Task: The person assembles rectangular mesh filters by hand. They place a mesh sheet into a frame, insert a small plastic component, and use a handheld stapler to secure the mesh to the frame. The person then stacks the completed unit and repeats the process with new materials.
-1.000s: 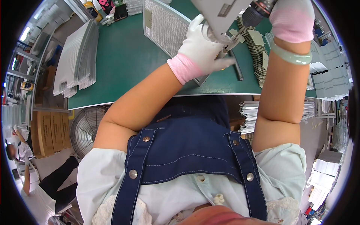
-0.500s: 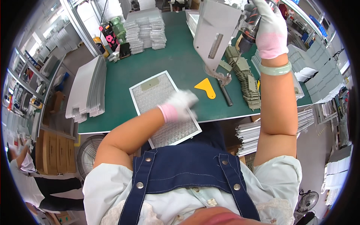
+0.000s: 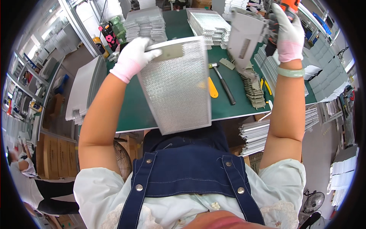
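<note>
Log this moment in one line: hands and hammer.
left hand: holding mesh panel by upper-left corner | right hand: holding power drill | hammer: lying on green table

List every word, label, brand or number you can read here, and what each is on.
No text reads clearly.
Cardboard boxes: faint print, too small to read.
Grey plate: dark strip, too blurred to tell.
Mesh panel: nothing legible.
Drill: nothing legible.

hands [image 3: 134, 54]: white gloves [image 3: 290, 35], pink cuffs [image 3: 290, 52] | green bangle [image 3: 291, 73] | navy apron [image 3: 190, 173]
</note>
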The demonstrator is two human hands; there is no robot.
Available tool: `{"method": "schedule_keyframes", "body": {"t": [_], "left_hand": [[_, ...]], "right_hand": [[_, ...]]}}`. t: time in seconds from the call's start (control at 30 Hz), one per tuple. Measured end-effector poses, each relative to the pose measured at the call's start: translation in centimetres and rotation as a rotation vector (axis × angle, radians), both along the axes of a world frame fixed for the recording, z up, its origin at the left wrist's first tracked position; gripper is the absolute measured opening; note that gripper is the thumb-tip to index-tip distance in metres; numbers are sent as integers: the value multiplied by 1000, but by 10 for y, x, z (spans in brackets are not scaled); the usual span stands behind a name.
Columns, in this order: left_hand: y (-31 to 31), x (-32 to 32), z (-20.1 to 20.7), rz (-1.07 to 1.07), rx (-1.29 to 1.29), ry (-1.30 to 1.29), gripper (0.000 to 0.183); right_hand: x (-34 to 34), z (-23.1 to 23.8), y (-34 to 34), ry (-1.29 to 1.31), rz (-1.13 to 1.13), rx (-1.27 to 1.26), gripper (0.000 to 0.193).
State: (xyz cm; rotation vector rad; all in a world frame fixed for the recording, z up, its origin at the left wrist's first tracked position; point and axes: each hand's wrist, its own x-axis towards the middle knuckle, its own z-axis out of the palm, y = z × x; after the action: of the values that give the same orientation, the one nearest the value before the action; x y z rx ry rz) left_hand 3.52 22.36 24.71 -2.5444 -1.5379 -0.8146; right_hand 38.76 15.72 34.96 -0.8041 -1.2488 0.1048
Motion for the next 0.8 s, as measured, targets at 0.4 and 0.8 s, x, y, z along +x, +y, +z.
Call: {"method": "schedule_keyframes", "body": {"t": [0.4,0.8], "left_hand": [[-166,98,-27,-484,-105,213,20],[-154,101,-42,-554,-146,122,20]], "right_hand": [[-8,-79,23,-13,-44,-5,32],[-10,-81,22,36,167,-5,27]]}}
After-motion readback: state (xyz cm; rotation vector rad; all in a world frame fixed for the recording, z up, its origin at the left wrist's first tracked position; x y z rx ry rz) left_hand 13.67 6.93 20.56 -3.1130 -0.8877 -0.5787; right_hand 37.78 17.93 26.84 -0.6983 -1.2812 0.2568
